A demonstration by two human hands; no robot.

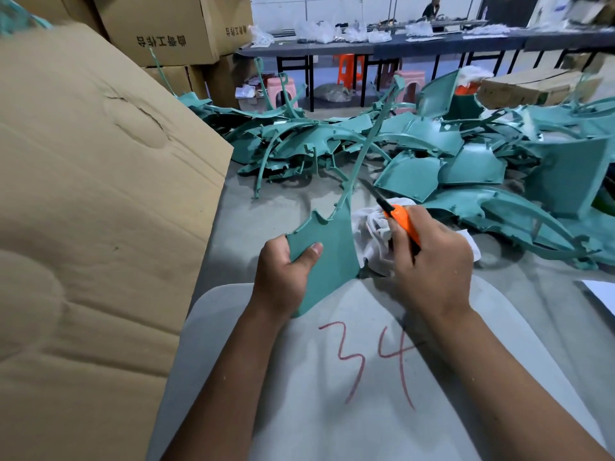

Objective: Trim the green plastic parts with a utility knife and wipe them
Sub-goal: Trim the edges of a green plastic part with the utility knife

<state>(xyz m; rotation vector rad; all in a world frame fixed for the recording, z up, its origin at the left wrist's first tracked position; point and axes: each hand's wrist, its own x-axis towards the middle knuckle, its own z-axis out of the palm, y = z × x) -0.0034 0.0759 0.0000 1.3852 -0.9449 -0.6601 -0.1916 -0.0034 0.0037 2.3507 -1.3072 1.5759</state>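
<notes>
Grey board marked 34 (332, 377) on lap | left hand (283, 277) grips curved green plastic panel (327, 257) at lower edge (light, stiff, thin strip flexes) | right hand (432, 261) clasps orange utility knife (397, 217) with white rag (372, 227), blade clear of panel

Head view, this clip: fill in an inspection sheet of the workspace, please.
Surface: grey floor; grey board marked 34 under the arms.
Job's things: green part in left hand; orange utility knife, blade out, in right hand; white cloth behind.
Clutter: green parts pile.
Grippers: both hands gripping.
Cables: nothing seen.
Surroundings: cardboard boxes, long table, stools, person far back.
</notes>
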